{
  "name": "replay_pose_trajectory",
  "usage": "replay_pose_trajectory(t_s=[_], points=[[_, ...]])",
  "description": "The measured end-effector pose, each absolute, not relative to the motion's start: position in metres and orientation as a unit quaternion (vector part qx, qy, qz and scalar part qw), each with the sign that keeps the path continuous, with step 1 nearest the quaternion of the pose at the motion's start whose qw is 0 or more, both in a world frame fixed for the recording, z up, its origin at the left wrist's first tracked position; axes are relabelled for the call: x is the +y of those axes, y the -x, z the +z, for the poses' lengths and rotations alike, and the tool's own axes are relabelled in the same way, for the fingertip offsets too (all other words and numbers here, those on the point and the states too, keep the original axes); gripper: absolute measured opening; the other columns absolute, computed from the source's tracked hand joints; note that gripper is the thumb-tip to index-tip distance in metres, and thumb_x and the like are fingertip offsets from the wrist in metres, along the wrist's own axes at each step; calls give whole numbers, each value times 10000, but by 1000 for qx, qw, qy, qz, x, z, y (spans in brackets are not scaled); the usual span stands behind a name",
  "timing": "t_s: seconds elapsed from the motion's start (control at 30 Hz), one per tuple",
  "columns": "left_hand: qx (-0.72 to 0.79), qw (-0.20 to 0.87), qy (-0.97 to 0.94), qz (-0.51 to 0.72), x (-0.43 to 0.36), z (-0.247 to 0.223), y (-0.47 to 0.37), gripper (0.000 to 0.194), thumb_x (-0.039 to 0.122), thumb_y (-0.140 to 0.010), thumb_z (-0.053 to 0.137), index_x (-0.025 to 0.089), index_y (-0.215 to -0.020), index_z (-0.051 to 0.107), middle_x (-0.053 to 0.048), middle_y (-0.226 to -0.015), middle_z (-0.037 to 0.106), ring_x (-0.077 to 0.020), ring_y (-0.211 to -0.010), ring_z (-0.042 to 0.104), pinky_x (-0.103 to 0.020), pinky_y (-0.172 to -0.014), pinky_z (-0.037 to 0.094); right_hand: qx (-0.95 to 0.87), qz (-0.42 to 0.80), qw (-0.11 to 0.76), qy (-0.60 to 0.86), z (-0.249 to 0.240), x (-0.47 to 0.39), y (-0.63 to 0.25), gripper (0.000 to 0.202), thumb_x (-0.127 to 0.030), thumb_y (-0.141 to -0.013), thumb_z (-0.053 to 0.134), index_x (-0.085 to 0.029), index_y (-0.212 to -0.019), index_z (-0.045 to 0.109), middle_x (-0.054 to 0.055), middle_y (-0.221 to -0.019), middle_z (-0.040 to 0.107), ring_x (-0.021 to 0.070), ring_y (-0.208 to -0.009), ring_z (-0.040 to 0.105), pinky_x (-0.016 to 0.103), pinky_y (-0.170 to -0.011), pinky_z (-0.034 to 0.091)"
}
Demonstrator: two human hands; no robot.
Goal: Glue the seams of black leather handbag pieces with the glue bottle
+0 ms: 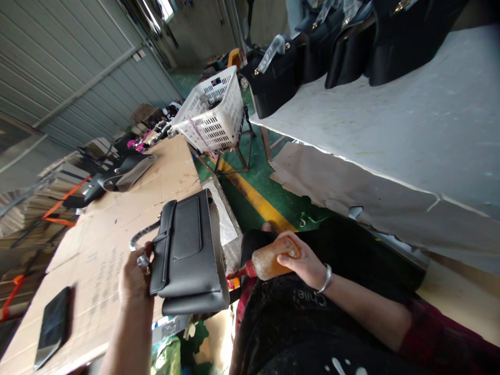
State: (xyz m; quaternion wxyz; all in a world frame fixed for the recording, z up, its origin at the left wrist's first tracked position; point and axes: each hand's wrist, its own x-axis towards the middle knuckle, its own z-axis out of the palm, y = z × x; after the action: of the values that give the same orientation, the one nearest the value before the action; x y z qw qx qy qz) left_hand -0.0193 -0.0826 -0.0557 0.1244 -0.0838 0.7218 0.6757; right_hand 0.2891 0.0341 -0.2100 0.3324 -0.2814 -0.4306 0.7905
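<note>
A black handbag (pixel 191 250) is held tilted over the edge of the cardboard-covered table (pixel 101 239). My left hand (pixel 135 276) is closed on its far side, by the plastic-wrapped handle (pixel 146 232). Its raw, unfinished edge faces my body. In my right hand (pixel 302 260) is a squeeze bottle (pixel 269 259) of amber contents, gripped with the fingers wrapped round it. The bottle's red nozzle (pixel 242 271) points left, close to the bag's raw edge; whether it touches cannot be made out.
A black phone (pixel 53 325) lies on the cardboard at left. A white plastic basket (pixel 219 112) stands on a metal frame ahead. Several black bags (pixel 273 78) line the far side of the grey table (pixel 422 120) at right. Bag parts (pixel 125 172) lie farther back on the cardboard.
</note>
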Motion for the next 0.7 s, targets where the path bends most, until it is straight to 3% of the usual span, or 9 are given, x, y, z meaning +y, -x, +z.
replay_pose_trajectory(t_s=[0.33, 0.53, 0.7], points=[[701, 139, 105, 691, -83, -54, 15, 118, 99, -788, 594, 143, -751, 696, 51, -646, 684, -73, -540, 625, -143, -548, 539, -448, 738, 395, 314, -205, 46, -288, 343, -355, -653, 809, -234, -875, 577, -17, -799, 561, 175, -724, 542, 295, -673, 452], [709, 129, 102, 686, -83, -57, 16, 75, 127, -753, 629, 147, -767, 700, 44, -697, 692, -82, -581, 628, -156, -579, 550, -441, 776, 341, 295, -209, 42, -282, 379, -382, -643, 825, -232, -869, 561, -33, -743, 561, 164, -679, 540, 298, -660, 456], [722, 125, 91, 675, -84, -60, 17, 92, 139, -732, 610, 162, -774, 688, 43, -687, 670, -81, -565, 608, -154, -509, 516, -429, 811, 289, 273, -211, 32, -293, 412, -417, -643, 846, -229, -875, 563, -37, -718, 589, 157, -668, 551, 288, -641, 453]])
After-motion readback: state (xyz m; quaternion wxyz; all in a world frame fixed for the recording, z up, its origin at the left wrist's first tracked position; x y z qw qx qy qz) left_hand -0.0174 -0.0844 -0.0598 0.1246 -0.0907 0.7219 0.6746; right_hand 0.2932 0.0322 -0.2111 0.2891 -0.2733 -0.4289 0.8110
